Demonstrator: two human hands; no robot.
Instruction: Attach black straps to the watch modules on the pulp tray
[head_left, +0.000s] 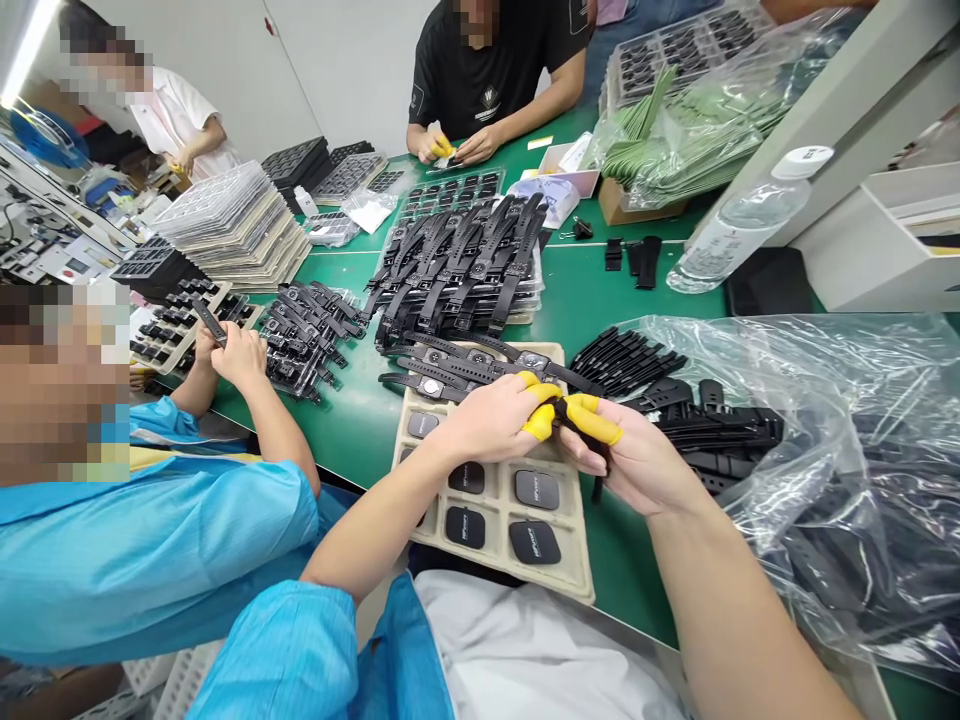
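Observation:
My left hand [504, 414] and my right hand [634, 446] meet above the tray, fingers closed in a pinch and several tips in yellow finger cots. Between them is a black watch strap [592, 424], partly covered by my fingers; one end hangs below my right hand. Whether a watch case is joined to it is hidden. Under my hands lies a beige tray [495, 555] with square dark watch cases [536, 488] in its compartments. Smartwatches with black straps [450, 367] lie across the tray's far end. Loose black straps [626, 360] are piled to the right.
A clear plastic bag [847, 450] of black straps covers the right side. Stacked trays of strapped watches [457, 265] stand ahead. A water bottle [750, 220] is at far right. A co-worker's arm [281, 420] reaches in at left; another person works opposite.

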